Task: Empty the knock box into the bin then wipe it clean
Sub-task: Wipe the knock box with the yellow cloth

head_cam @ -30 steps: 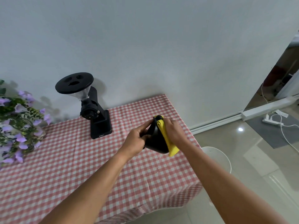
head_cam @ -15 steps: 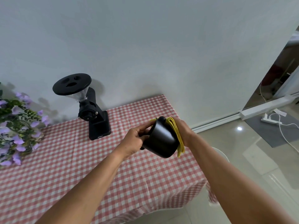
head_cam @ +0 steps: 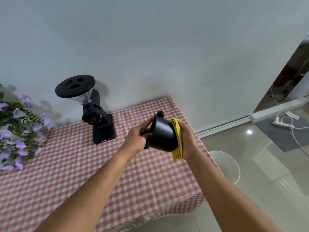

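Wiping looks to be the step in hand: the black knock box [head_cam: 161, 133] is held in the air above the bench [head_cam: 66, 164], tipped on its side with its mouth facing 9 o'clock. The left hand [head_cam: 137, 139] has its fingers curled over the rim. The right hand [head_cam: 187, 141] presses a folded yellow cloth [head_cam: 176, 139] flat against the base at 3 o'clock. Next, I judge, the cloth must work round the wall and inside. A white bin [head_cam: 225, 166] stands on the floor at 4 o'clock. The grinder [head_cam: 98, 118] at 10 o'clock carries small writing, too small to read.
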### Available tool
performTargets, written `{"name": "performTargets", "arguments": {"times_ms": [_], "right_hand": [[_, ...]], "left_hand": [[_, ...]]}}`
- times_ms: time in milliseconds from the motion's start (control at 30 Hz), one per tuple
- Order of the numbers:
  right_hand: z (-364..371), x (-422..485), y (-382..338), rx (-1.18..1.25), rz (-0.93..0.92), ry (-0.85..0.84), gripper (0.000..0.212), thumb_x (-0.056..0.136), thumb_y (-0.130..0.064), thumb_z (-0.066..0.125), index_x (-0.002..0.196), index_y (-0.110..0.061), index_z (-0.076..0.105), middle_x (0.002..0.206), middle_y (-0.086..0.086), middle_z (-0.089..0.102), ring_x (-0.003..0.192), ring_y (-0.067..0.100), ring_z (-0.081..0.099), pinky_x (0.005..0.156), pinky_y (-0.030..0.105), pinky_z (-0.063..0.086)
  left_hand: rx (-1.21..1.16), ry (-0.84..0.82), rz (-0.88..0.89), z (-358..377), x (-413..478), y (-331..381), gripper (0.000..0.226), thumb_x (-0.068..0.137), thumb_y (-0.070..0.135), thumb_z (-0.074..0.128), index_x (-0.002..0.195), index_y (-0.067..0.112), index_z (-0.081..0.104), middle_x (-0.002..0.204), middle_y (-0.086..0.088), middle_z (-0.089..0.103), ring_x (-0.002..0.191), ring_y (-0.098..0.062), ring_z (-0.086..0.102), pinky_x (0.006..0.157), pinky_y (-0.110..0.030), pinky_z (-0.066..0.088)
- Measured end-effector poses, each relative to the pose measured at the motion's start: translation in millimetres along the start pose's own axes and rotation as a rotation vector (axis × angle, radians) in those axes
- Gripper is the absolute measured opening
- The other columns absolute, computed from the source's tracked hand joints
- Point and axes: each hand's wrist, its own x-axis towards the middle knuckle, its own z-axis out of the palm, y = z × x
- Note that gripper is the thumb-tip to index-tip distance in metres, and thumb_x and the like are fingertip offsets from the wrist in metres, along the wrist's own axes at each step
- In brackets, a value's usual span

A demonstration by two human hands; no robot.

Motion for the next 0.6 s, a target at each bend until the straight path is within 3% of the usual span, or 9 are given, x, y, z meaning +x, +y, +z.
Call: {"name": "performTargets", "arguments": {"times_ms": [100, 233, 400, 533, 600], "right_hand": [[-3.5, 0.8, -3.9, 0.085, 0.0, 0.017, 0.04, 0.089, -0.048, 0.055, 0.1, -0.01, 0.065, 0.089, 0.017, 0.069, 0.07, 0.03, 0.067, 0.068, 0.038, 0.057], [0.2, 2.8, -10.4, 0.028, 0.013, 0.024, 0.034, 0.084, -0.038, 0.062, 0.097, -0.007, 0.064, 0.078, 0.017, 0.07, 0.064, 0.031, 0.068, 0.061, 0.036, 0.058], [-2.6, 5.0, -17.0, -0.221, -0.086, 0.112, 0.027, 0.082, -0.04, 0.06, 0.085, -0.013, 0.065, 0.063, 0.01, 0.07, 0.05, 0.023, 0.066, 0.049, 0.027, 0.054], [5.2, 0.6, -17.4, -0.383, -0.235, 0.153, 0.033, 0.074, -0.047, 0.056, 0.083, -0.016, 0.066, 0.063, 0.005, 0.068, 0.052, 0.016, 0.064, 0.049, 0.027, 0.051], [13.1, -3.2, -13.6, -0.442, -0.335, 0.141, 0.039, 0.076, -0.052, 0.051, 0.085, -0.017, 0.067, 0.068, 0.0, 0.069, 0.058, 0.012, 0.065, 0.055, 0.027, 0.051]], "left_hand": [[0.036, -0.072, 0.042, -0.8, -2.5, 5.6, 0.062, 0.1, 0.004, 0.054, 0.13, 0.058, 0.057, 0.108, 0.009, 0.077, 0.063, -0.004, 0.056, 0.053, -0.022, 0.045], [0.063, -0.04, 0.064, 0.8, -1.8, 9.6, 0.062, 0.1, 0.0, 0.052, 0.136, 0.051, 0.055, 0.109, 0.01, 0.077, 0.061, 0.004, 0.058, 0.052, -0.016, 0.046], [0.218, -0.184, 0.072, -13.2, -0.2, 26.1, 0.061, 0.099, 0.002, 0.055, 0.129, 0.056, 0.057, 0.112, 0.034, 0.069, 0.087, 0.019, 0.062, 0.063, -0.005, 0.047], [0.271, -0.207, 0.068, -16.0, 0.4, 28.9, 0.061, 0.099, 0.002, 0.054, 0.134, 0.052, 0.055, 0.117, 0.033, 0.068, 0.102, 0.015, 0.061, 0.072, -0.006, 0.049], [0.265, -0.153, 0.071, -14.7, 1.9, 24.3, 0.062, 0.099, -0.001, 0.053, 0.138, 0.046, 0.054, 0.119, 0.022, 0.071, 0.101, 0.006, 0.065, 0.073, -0.009, 0.051]]}}
